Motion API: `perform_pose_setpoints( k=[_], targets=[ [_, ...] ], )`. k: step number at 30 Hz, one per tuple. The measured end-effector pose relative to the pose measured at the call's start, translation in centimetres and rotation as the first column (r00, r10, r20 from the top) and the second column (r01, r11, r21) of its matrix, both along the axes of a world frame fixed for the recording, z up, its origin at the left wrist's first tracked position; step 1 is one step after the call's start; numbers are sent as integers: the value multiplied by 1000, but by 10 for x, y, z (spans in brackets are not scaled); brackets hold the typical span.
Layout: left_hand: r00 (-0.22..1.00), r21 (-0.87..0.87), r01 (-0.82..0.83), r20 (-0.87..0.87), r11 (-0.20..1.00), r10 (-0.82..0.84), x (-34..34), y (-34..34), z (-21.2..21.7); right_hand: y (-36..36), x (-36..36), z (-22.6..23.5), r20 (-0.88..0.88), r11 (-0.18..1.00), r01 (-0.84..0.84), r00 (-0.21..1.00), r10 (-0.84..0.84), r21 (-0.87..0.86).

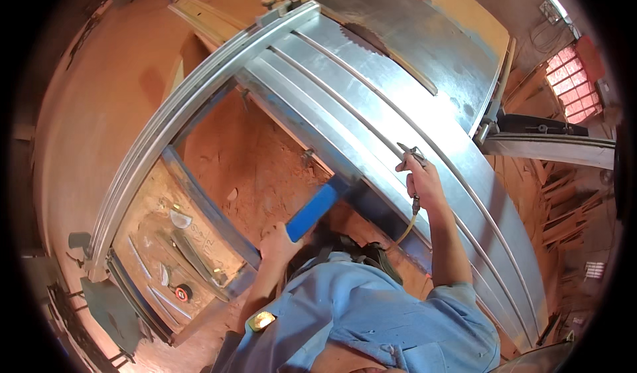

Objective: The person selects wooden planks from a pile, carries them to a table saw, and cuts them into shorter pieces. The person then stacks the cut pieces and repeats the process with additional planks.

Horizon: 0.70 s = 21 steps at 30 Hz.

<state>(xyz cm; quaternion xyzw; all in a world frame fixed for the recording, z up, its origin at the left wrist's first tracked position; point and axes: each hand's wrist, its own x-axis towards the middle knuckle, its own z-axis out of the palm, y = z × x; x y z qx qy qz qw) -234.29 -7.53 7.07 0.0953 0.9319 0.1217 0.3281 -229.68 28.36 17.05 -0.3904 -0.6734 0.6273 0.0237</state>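
My right hand is closed round an air blow gun, its nozzle pointing up and left over the shiny metal sliding table of a panel saw. From the gun's lower end a thin yellowish hose runs back toward my waist. On the left, my left hand grips the near end of a blue metal bar, part of the saw's side frame. Its fingers are partly hidden. Two long rails run along the table's surface.
A toothed saw blade shows in the far tabletop. A long aluminium fence borders the left side. A wooden board carries a tape measure and metal strips. Sawdust covers the floor; wood scraps lie right.
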Motion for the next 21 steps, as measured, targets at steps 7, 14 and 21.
perform_pose_setpoints(
  k=[7,14,21],
  targets=[
    [999,26,34,21,999,-34,-11,-6,-16,-27,-35,5,123,995,-13,992,0,100],
    [997,65,53,49,996,-56,-19,-15,-23,-18,-105,57,263,887,-307,939,223,344],
    [992,153,85,84,985,-98,-32,-26,-20,53,-181,105,578,584,-648,742,339,489]
  ],
)
